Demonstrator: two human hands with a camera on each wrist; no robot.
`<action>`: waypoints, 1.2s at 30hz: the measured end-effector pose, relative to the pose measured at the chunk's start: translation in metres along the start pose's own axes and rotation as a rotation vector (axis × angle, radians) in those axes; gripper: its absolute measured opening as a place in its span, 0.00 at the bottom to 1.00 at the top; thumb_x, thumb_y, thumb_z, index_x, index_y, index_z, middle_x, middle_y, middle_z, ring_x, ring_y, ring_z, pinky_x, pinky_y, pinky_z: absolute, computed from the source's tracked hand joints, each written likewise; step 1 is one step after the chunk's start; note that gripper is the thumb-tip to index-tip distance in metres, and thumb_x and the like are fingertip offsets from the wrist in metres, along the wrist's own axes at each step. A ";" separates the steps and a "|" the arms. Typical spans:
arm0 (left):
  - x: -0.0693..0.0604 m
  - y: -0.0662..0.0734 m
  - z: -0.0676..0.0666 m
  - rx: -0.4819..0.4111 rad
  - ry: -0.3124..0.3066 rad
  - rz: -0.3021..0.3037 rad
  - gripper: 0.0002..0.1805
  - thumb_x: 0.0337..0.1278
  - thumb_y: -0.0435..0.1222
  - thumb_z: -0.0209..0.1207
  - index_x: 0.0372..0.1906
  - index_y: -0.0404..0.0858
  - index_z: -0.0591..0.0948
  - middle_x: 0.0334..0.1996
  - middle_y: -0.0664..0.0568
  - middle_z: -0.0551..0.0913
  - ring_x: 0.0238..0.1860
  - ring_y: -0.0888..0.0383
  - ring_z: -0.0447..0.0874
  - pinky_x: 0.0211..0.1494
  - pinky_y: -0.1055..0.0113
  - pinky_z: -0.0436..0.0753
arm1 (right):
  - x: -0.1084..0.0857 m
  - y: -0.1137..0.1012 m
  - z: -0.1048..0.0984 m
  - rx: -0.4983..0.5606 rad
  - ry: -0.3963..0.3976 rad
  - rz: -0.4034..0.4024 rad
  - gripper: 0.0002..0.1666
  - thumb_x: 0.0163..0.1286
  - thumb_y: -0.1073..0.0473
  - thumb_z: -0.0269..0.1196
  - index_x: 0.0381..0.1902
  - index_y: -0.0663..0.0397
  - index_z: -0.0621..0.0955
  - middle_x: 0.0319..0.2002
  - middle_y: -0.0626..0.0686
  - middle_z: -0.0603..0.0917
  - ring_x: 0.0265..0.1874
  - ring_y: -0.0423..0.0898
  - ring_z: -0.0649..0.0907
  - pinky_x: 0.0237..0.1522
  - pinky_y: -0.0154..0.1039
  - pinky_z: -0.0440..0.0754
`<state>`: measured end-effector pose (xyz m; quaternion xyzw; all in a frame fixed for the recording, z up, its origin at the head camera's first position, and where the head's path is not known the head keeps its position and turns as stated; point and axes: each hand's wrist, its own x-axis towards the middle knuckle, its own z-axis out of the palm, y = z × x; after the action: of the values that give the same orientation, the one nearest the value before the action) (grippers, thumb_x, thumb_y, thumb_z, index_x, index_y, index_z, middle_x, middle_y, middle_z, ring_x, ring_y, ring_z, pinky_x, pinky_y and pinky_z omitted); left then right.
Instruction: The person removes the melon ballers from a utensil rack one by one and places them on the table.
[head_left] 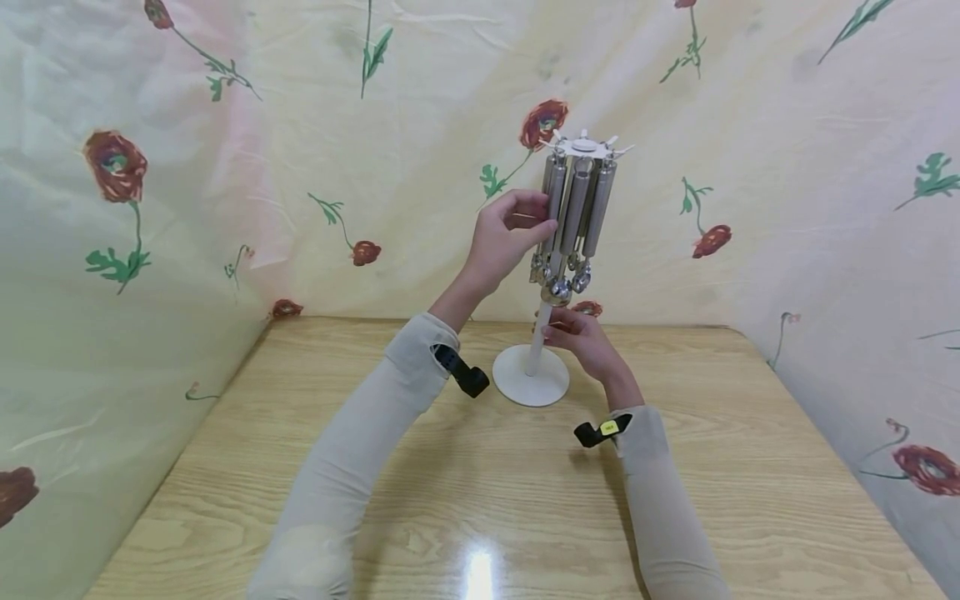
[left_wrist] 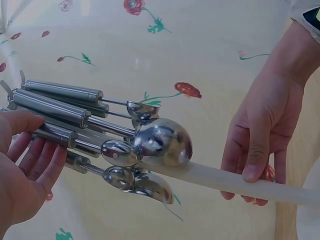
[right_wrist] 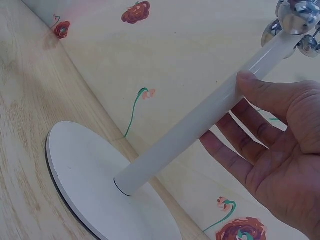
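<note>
A white stand [head_left: 537,342] has its round base [right_wrist: 80,170] on the wooden table. Several metal scoops [head_left: 576,208] with thick cylindrical handles hang from the spoked holder [head_left: 588,147] at its top, their shiny bowls downward. My left hand [head_left: 504,242] is at the left side of this cluster; its thumb and fingers pinch the handle of one scoop [left_wrist: 59,135]. Lower down, my right hand [head_left: 592,343] holds the white pole [right_wrist: 185,122] between thumb and fingers, just below the bowls. Some scoops are hidden behind the front ones.
Behind the stand, a floral cloth [head_left: 420,167] hangs at the back and both sides. The stand is near the far edge of the wooden table [head_left: 480,483]. A bright light reflection lies on the tabletop at the front.
</note>
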<state>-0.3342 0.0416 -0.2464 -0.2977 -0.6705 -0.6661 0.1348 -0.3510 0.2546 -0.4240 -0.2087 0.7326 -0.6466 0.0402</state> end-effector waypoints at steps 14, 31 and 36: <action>0.000 0.008 -0.005 -0.009 0.000 -0.008 0.18 0.63 0.30 0.67 0.56 0.32 0.81 0.49 0.40 0.85 0.48 0.51 0.85 0.53 0.67 0.85 | -0.002 0.001 0.000 -0.007 0.016 0.006 0.25 0.76 0.68 0.58 0.66 0.75 0.71 0.47 0.43 0.85 0.49 0.39 0.85 0.54 0.32 0.85; -0.019 -0.009 -0.037 0.003 0.047 -0.059 0.18 0.61 0.28 0.67 0.55 0.31 0.81 0.48 0.40 0.85 0.47 0.50 0.85 0.52 0.66 0.86 | 0.000 -0.001 0.002 -0.001 0.026 0.015 0.24 0.75 0.69 0.59 0.65 0.76 0.72 0.47 0.44 0.84 0.49 0.38 0.85 0.53 0.33 0.86; -0.030 -0.022 -0.049 0.050 0.053 -0.094 0.17 0.60 0.27 0.67 0.54 0.30 0.81 0.47 0.40 0.85 0.46 0.51 0.85 0.50 0.68 0.85 | -0.001 0.000 0.002 -0.003 0.027 0.011 0.23 0.75 0.68 0.59 0.64 0.74 0.73 0.48 0.44 0.84 0.49 0.38 0.85 0.53 0.33 0.86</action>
<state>-0.3341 -0.0108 -0.2778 -0.2446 -0.6963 -0.6625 0.1284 -0.3495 0.2536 -0.4248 -0.1959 0.7350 -0.6482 0.0335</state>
